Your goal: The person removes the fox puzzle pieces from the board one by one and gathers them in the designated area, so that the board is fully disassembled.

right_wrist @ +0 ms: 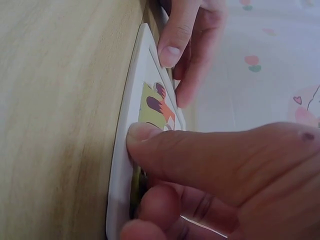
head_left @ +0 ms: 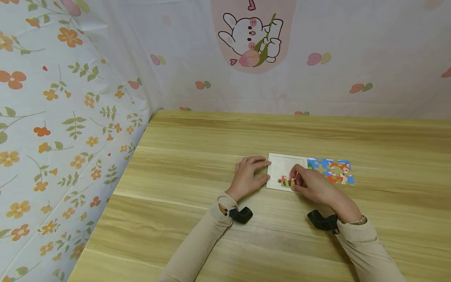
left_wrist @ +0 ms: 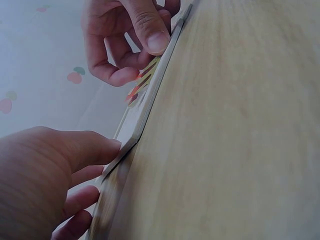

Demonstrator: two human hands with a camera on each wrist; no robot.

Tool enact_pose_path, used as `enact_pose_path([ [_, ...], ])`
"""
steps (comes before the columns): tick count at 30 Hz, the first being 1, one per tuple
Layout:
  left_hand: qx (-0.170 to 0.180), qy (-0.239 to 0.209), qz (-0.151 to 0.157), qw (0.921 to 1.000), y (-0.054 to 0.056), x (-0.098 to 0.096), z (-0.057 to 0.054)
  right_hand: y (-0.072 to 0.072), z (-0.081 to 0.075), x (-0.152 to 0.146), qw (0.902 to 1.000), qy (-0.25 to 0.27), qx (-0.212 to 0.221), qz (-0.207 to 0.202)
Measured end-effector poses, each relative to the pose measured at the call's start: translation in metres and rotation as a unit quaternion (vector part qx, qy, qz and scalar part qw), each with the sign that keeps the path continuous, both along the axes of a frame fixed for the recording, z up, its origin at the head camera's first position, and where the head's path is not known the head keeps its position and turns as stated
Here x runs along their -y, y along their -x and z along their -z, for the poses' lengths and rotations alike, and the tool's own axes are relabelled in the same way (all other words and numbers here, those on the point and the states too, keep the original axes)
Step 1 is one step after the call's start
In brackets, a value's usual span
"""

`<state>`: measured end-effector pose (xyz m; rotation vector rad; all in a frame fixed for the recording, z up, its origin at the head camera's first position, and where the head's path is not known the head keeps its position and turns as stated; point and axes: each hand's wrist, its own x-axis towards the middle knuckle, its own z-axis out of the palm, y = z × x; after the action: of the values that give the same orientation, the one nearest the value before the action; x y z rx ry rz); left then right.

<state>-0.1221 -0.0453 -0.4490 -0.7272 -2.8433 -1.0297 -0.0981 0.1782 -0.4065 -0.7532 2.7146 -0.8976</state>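
A shallow white puzzle tray lies flat on the table. My left hand rests at its left edge, thumb and fingertips touching the rim with the fingers fairly straight. Along the tray's near side are joined puzzle pieces, green with red and dark stripes. Over the right part of the tray, my right hand pinches a puzzle piece against the end of this row. In the right wrist view, the right thumb presses down beside the striped pieces and its fingers curl below; most of the pinched piece is hidden.
Several puzzle pieces with orange foxes and blue sky lie right of the tray, partly behind my right hand. The wooden table meets a printed curtain at the back and a flowered one at the left.
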Motion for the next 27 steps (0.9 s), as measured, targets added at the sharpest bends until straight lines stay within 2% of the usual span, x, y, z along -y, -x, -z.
enact_pose_path([
  [13, 0.003, 0.003, -0.002, 1.0, -0.0006, 0.0004, -0.0008, -0.0029, 0.0003, 0.0008, 0.999, -0.022, -0.038, 0.002],
  [21, -0.001, 0.002, -0.001, 1.0, 0.0, -0.0001, 0.0005, 0.0007, 0.0002, 0.0006, 0.9995, -0.017, -0.028, 0.002],
  [27, -0.001, 0.004, -0.001, 1.0, 0.0004, -0.0002, 0.0008, 0.0018, -0.0023, 0.0011, 0.9987, -0.027, -0.043, -0.005],
])
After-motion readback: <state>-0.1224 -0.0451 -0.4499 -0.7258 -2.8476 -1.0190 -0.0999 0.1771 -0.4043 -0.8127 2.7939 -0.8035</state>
